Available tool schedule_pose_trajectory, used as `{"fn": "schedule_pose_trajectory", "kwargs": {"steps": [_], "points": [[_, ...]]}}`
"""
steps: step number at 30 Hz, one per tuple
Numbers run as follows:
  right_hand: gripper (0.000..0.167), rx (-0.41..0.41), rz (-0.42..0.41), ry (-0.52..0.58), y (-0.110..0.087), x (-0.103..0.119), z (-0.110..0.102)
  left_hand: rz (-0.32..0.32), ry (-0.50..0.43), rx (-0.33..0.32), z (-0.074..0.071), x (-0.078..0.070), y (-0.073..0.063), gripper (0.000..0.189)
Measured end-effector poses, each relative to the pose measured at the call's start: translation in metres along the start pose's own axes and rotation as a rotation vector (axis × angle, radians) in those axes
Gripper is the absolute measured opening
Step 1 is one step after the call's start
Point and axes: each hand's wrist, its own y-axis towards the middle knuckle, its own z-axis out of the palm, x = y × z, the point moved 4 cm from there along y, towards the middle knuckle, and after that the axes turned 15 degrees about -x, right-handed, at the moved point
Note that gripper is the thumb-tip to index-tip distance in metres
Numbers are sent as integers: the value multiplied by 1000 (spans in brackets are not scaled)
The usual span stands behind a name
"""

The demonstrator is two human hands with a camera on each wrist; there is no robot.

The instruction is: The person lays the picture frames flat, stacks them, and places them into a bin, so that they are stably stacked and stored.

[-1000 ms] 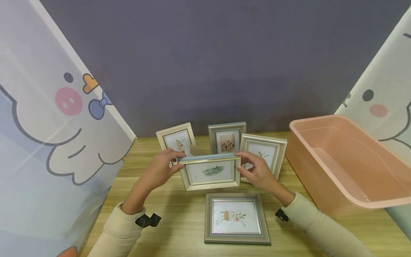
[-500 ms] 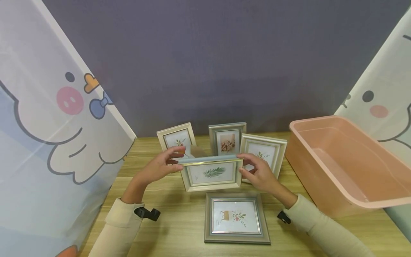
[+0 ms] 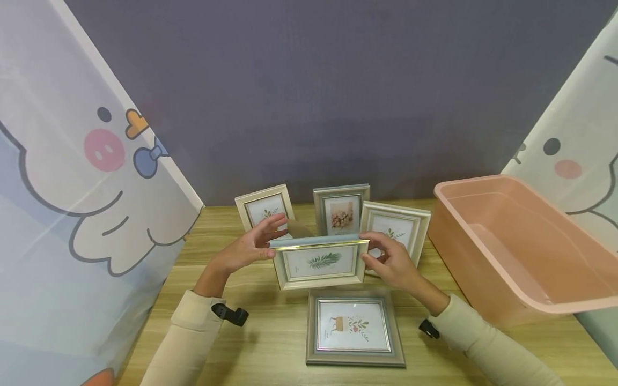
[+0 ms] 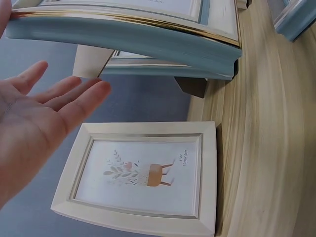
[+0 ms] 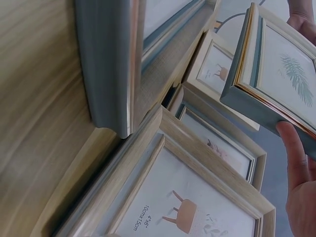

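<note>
A cream picture frame [image 3: 321, 262] with a green leaf print stands on its long side, mid-table in the head view. My right hand [image 3: 393, 262] pinches its right end between thumb and fingers. At the other end, my left hand [image 3: 246, 249] has its fingers spread; its thumb is at the top left corner. From the left wrist, the open palm [image 4: 34, 118] lies beneath the frame's blue-grey edge [image 4: 133, 42]. A right finger [image 5: 291, 148] touches that edge in the right wrist view. Nearer me, a grey-brown picture frame [image 3: 354, 324] lies flat, face up.
Behind stand a cream frame [image 3: 265, 206] on the left, a grey frame [image 3: 340, 209] in the middle and another cream frame [image 3: 398, 225] on the right. A pink plastic tub [image 3: 483, 252] occupies the right side. A dark wall [image 3: 338, 96] rises behind the wooden table [image 3: 217, 214].
My left fingers have come off the leaf-print frame's corner and spread out. The frame has shifted slightly right and nearer, with my right hand still on it.
</note>
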Motion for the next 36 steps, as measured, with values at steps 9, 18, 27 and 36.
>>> {"fn": "schedule_pose_trajectory", "kwargs": {"steps": [9, 18, 27, 36], "points": [[50, -5, -16, -2, 0, 1, 1, 3, 28, -61, 1, 0, -2, 92], [52, -27, -10, -24, -2, -1, 0, -34, 124, -163, 4, -3, -6, 71], [49, -34, 10, -43, -3, -4, -3, 26, 261, -271, 10, -10, -6, 36], [48, -6, 124, 1, -6, -5, -7, 36, 294, -316, 18, -14, -5, 27]]}}
